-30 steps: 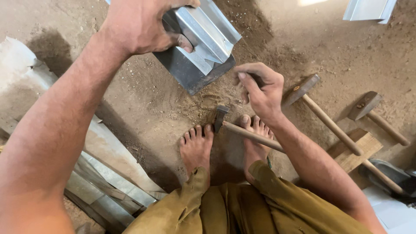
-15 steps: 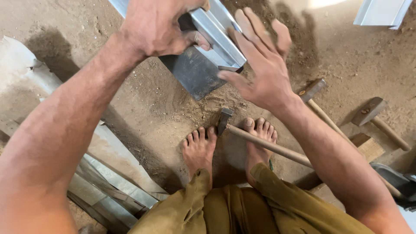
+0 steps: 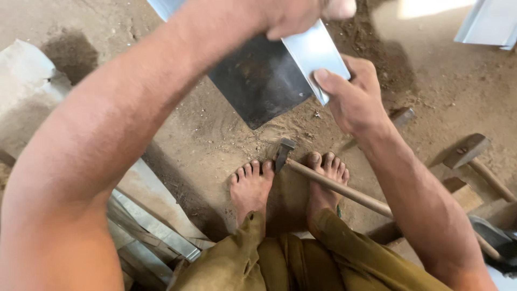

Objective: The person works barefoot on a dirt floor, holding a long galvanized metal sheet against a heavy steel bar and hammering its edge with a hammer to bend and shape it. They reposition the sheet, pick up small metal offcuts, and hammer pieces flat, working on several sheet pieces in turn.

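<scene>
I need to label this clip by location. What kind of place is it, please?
Probably a simple sheet-metal workshop with a dirt floor. Both hands, left hand and right hand, hold a folded metal sheet; hammers lie on the ground, and more metal strips lie nearby.

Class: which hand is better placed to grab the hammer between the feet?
Probably the right hand: it grips the metal sheet nearest the hammer, whose handle runs under that forearm. The left hand grips farther away.
</scene>
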